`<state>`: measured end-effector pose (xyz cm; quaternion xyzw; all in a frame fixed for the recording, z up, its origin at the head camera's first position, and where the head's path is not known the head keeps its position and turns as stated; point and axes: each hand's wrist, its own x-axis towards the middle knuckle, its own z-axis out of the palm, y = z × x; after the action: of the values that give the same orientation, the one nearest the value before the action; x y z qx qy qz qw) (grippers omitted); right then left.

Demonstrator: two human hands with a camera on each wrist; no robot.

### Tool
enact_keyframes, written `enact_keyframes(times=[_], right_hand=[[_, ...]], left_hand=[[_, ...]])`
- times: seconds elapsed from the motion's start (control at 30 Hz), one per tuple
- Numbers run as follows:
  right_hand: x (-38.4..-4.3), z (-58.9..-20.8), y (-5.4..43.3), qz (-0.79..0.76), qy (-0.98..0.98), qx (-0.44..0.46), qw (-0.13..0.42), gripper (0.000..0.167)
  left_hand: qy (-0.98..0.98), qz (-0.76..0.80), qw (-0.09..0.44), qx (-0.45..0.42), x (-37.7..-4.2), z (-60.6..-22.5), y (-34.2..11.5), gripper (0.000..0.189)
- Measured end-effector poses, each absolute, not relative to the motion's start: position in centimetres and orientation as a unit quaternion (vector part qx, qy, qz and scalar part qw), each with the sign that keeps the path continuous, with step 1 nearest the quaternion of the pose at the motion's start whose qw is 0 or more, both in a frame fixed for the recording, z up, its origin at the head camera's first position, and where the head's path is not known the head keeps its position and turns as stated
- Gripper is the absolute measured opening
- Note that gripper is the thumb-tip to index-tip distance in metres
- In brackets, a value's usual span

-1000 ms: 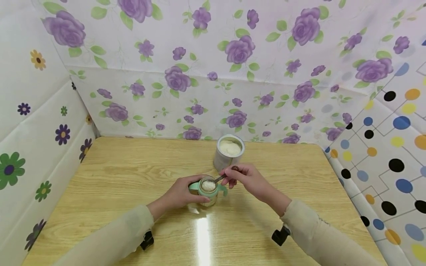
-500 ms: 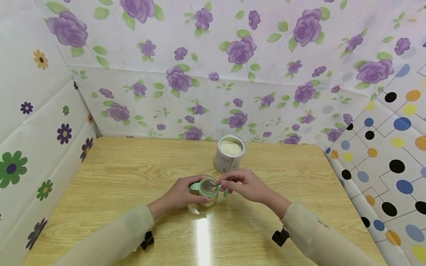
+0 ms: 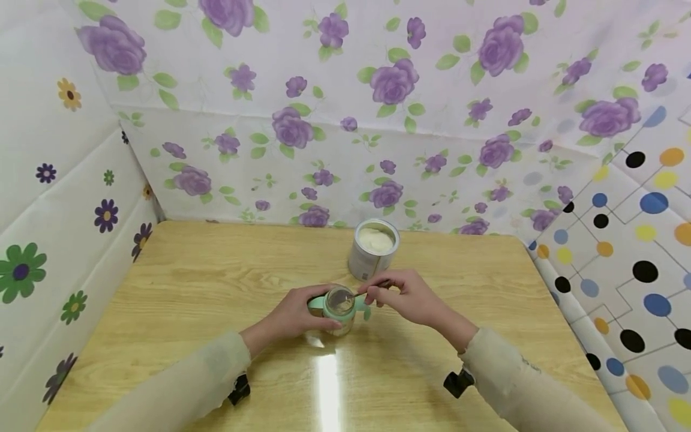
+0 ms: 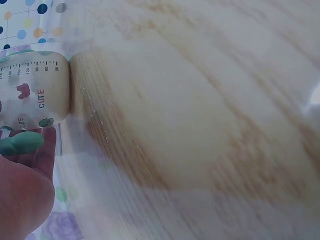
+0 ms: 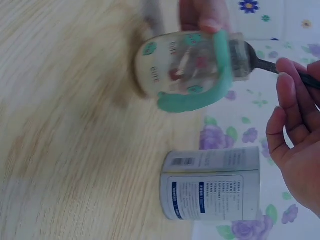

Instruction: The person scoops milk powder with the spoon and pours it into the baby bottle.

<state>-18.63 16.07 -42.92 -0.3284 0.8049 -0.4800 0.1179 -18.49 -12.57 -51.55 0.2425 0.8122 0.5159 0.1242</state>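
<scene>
Reaching in from the near edge: two beige sleeves (image 3: 173, 384), a black strap fitting at each cuff.

Left hand (image 3: 302, 312): fingers and thumb wrapped round the bottle, on its left side.

Right hand (image 3: 407, 297): fingertips pinching the handle of a spoon.

Bottle (image 5: 180, 65): one, upright on the tabletop (image 3: 216, 270), near its middle, between the hands. Body rounded, see-through; neck short and clear, mouth uncovered. Fittings in mint green: a collar and two curved side handles. Decoration: the word "CUTE" in red, repeated; red figures; round green motifs; a dark measuring scale with numerals.

Spoon (image 3: 386, 284): dark, metallic-looking, slanting, its bowl at the bottle's mouth; depth of insertion unclear.

Can (image 3: 369, 261): one, upright behind the bottle and slightly to the right, apart from it. Silver rim, pale grey label with printed panel and barcode, lid off, cream-white powder inside.

Backdrop cloth (image 3: 324, 144): white, purple roses, green leaves.
</scene>
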Motion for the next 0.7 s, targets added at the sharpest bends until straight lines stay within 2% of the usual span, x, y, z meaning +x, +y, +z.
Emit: enact_keyframes(times=[0.37, 0.53, 0.7], right_hand=[[-19.0, -43.0, 17.3, -0.673, 0.7, -0.193, 0.144, 0.034], [-19.3, -42.8, 17.9, -0.762, 0.613, -0.12, 0.169, 0.032], [-20.4, -42.2, 18.7, -0.798, 0.579, -0.07, 0.155, 0.031]], left_hand=[[0.81, 0.517, 0.148, 0.234, -18.3, -51.5, -12.8, 0.077], [0.802, 0.526, 0.15, 0.239, -18.2, -51.4, -12.9, 0.074], [0.799, 0.53, 0.148, 0.242, -18.3, -51.6, -12.9, 0.071]])
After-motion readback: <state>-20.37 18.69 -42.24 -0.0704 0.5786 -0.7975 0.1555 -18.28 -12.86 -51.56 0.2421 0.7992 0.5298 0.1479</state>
